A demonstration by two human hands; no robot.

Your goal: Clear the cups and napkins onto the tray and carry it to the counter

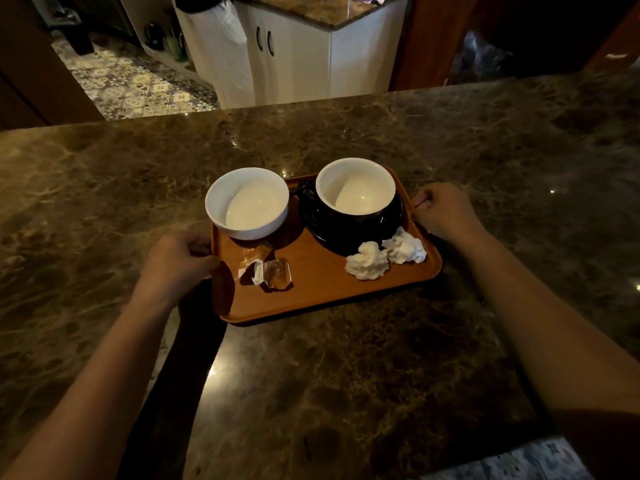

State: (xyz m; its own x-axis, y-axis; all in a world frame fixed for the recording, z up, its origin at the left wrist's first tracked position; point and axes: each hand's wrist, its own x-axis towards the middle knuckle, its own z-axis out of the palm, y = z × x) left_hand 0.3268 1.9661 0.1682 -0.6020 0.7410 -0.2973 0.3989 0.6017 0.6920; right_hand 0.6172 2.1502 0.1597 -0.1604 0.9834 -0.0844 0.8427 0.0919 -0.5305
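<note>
Gripping the tray (322,299) at both ends, our left hand (176,261) and right hand (441,211) are closed on its rim; cups (247,202) and napkins (367,261) sit aboard, over the counter (104,188).

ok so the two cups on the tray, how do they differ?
The left cup is white outside; the right cup is black outside with a white interior. The left cup sits directly on the tray and overhangs its far left edge; the right cup sits on a black saucer fully inside it. A dark handle shows on the right cup, none on the left. Both are upright and look empty.
</note>
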